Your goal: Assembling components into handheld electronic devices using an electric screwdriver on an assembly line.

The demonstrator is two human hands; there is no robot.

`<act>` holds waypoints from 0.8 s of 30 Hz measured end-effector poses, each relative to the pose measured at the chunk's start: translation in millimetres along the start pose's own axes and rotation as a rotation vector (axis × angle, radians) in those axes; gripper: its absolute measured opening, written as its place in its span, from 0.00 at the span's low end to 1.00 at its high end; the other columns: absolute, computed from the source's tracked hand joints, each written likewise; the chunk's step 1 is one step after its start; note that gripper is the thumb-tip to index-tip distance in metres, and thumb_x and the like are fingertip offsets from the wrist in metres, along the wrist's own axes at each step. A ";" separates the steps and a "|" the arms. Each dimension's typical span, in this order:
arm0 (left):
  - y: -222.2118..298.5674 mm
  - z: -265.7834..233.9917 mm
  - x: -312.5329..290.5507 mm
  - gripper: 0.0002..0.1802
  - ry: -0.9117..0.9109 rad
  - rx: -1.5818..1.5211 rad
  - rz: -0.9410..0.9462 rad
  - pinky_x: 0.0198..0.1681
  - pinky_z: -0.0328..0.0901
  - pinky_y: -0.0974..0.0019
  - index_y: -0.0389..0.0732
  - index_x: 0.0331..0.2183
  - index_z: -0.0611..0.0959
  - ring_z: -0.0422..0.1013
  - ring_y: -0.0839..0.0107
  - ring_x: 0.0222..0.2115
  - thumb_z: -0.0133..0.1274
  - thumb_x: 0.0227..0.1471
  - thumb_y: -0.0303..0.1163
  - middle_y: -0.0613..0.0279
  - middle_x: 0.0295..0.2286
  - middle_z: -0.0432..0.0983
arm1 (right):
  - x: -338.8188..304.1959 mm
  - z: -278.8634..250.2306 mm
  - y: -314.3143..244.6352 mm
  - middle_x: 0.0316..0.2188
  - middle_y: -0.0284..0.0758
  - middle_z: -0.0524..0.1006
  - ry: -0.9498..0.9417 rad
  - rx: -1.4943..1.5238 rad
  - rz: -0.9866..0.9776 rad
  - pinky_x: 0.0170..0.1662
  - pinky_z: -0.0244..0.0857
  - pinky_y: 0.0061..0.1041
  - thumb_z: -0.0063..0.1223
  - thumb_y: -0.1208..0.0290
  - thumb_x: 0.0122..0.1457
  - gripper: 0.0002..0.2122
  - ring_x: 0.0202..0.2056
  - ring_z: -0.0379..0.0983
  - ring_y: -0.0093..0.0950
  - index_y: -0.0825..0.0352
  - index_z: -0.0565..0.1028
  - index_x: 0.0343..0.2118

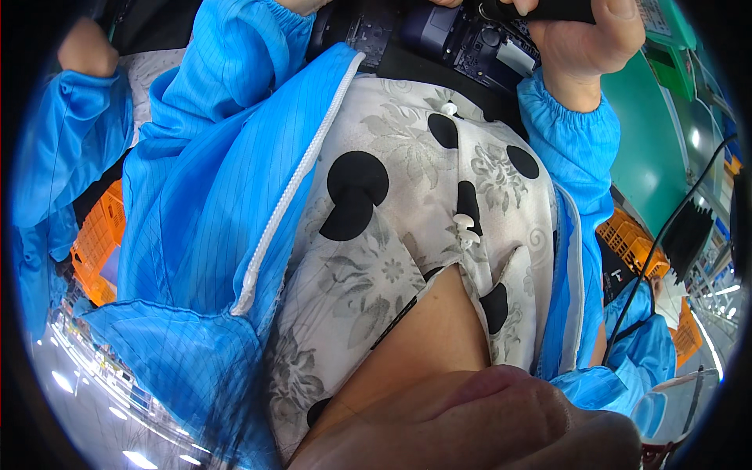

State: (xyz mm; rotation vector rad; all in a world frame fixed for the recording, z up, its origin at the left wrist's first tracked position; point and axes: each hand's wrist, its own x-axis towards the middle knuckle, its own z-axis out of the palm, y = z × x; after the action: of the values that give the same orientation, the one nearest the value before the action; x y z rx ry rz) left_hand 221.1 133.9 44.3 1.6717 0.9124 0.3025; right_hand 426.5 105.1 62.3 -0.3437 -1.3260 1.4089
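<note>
A right hand is clenched around a slim black matte bar, above a dark, blocky plastic device; the left hand's grip can't be told.

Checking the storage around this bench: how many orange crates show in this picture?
2. One orange crate sits at the left edge behind the blue sleeve; the other orange crate at the right. More may be hidden.

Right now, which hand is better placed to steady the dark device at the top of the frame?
Probably right. The right hand already has its fingers closed around the black bar beside the dark device. The left hand is nearly cut off; mostly its blue sleeve shows.
</note>
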 end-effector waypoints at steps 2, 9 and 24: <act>-0.7 1.3 1.1 0.20 -0.002 -0.010 0.008 0.24 0.55 0.68 0.43 0.20 0.68 0.59 0.80 0.21 0.65 0.49 0.32 0.73 0.17 0.61 | -0.5 -1.0 0.8 0.22 0.37 0.73 0.016 0.015 0.055 0.25 0.66 0.25 0.57 0.44 0.60 0.28 0.18 0.68 0.25 0.72 0.71 0.37; -6.5 4.6 7.2 0.20 0.035 -0.034 0.012 0.25 0.56 0.68 0.43 0.21 0.68 0.59 0.81 0.22 0.65 0.49 0.32 0.74 0.18 0.61 | 4.6 1.9 -12.1 0.22 0.35 0.73 0.136 -0.058 0.069 0.24 0.66 0.26 0.51 0.44 0.64 0.26 0.17 0.68 0.25 0.71 0.73 0.36; -5.0 3.1 0.5 0.19 0.056 -0.034 -0.026 0.24 0.56 0.68 0.44 0.20 0.68 0.59 0.80 0.21 0.65 0.48 0.32 0.74 0.17 0.62 | -5.0 6.6 -10.9 0.23 0.36 0.73 0.184 -0.174 -0.089 0.26 0.66 0.28 0.50 0.43 0.62 0.26 0.19 0.69 0.26 0.70 0.73 0.37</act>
State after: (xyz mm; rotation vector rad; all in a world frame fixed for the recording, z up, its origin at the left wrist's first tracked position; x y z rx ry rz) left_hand 221.3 132.2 38.6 1.6256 0.9646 0.3469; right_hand 428.4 94.9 71.3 -0.5115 -1.2988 1.1617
